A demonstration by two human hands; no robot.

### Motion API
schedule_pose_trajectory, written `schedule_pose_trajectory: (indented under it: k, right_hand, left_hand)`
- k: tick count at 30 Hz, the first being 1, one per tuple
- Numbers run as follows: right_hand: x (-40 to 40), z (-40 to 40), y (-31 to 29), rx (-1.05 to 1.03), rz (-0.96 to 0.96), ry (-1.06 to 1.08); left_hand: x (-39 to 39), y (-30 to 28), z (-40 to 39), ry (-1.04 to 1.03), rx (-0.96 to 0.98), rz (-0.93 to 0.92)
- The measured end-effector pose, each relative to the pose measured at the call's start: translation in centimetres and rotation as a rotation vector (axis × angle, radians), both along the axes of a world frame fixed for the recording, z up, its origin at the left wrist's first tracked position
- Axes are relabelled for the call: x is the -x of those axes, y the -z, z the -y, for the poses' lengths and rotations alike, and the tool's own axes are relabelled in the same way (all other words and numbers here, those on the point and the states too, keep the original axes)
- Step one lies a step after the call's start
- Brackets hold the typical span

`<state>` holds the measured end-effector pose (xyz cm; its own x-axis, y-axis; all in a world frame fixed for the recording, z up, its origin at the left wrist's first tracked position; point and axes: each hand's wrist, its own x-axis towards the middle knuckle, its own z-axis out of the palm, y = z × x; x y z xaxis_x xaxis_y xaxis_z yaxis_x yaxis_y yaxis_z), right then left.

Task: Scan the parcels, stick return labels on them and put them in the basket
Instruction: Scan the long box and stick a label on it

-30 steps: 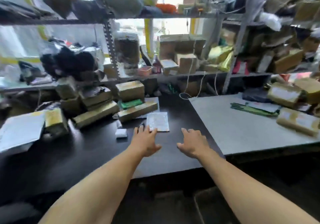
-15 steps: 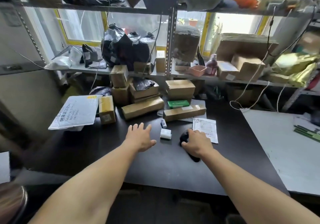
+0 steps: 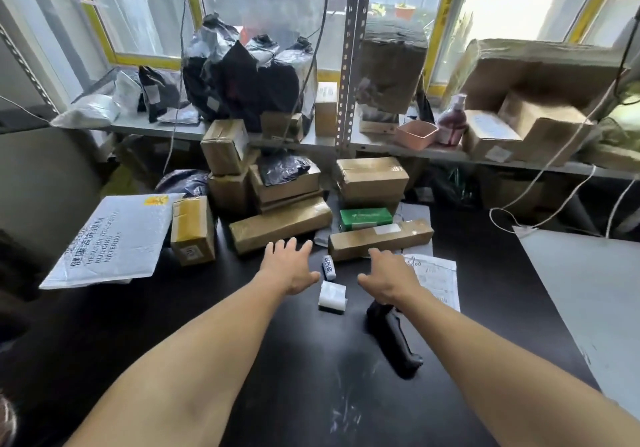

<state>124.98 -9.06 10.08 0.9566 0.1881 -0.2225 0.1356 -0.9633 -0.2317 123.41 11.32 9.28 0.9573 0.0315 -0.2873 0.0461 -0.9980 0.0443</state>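
Note:
Brown cardboard parcels are piled at the back of the black table [image 3: 194,325]. A long flat parcel [image 3: 280,223] lies just beyond my left hand [image 3: 289,266], which hovers open with fingers spread. A second long parcel [image 3: 381,239] lies in front of my right hand [image 3: 388,278], whose fingers reach to its near edge and hold nothing. The black handheld scanner [image 3: 394,339] lies on the table under my right wrist. A white label roll [image 3: 331,297] and a small printed roll [image 3: 329,267] sit between my hands.
A white padded mailer [image 3: 110,239] lies at the left, beside a small upright box [image 3: 192,230]. A green box [image 3: 365,217] and a printed paper sheet [image 3: 438,278] lie near the right parcel. A shelf [image 3: 381,142] behind holds bags, boxes and a pink tub [image 3: 415,134]. A grey tabletop [image 3: 588,291] adjoins at right.
The view has swung left and closer to the parcel pile. My right hand has lifted off the scanner and moved forward to the long parcel; my left hand reached forward too.

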Motion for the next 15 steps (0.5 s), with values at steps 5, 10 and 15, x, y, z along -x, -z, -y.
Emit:
schedule_pose_trajectory:
  k: [5, 10, 15]
  right_hand:
    - [-5.4, -0.9, 1.2, 0.022, -0.027, -0.037]
    - [-9.1, -2.9, 2.8, 0.028, -0.071, -0.076]
    - [-12.6, -5.3, 5.0, 0.068, -0.077, -0.121]
  left_hand:
    - [-5.1, 1.0, -0.8, -0.03, 0.01, -0.01]
    - [-9.0, 2.5, -3.9, -0.082, -0.024, -0.052]
    - [-13.3, 3.6, -8.0, -0.125, -0.045, -0.087]
